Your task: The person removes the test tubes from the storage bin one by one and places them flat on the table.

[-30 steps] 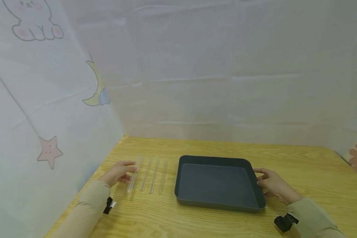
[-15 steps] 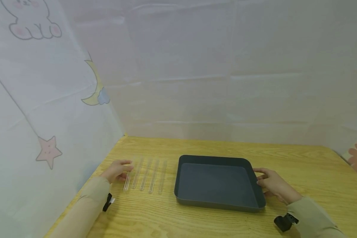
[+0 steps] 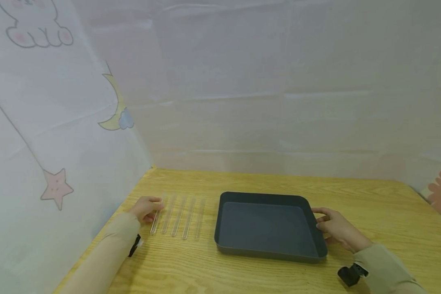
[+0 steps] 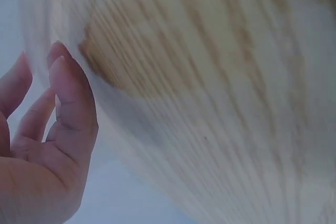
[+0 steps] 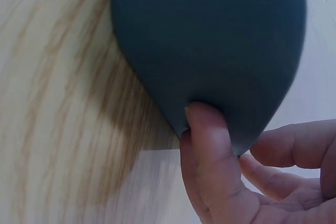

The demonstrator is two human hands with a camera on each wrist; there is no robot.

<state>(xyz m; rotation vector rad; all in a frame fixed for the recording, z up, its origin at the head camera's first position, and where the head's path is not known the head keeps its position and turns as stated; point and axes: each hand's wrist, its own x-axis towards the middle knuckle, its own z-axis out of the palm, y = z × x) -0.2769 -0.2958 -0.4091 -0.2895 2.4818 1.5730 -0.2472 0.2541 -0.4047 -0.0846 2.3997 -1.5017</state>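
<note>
In the head view my left hand (image 3: 145,207) is at the far left of a row of clear test tubes (image 3: 176,216). Its thumb and fingertips pinch the upper part of the leftmost test tube (image 3: 154,227). In the left wrist view the same hand (image 4: 55,140) shows a narrow gap between thumb and fingers; the transparent tube hardly shows there. My right hand (image 3: 339,229) rests against the outer right wall of a dark grey rectangular tray (image 3: 272,255). In the right wrist view its fingertips (image 5: 207,121) press on the tray's wall, with the thumb close beside the edge.
The wooden table (image 3: 183,269) carries both tubes and tray. A pale fabric backdrop (image 3: 242,102) stands behind it, and a printed sheet (image 3: 40,139) closes off the left side. Black wrist straps show at both sleeves.
My left hand has moved left and brought the leftmost tube into line with the others, its lower end now further left. My right hand and the tray have stayed put.
</note>
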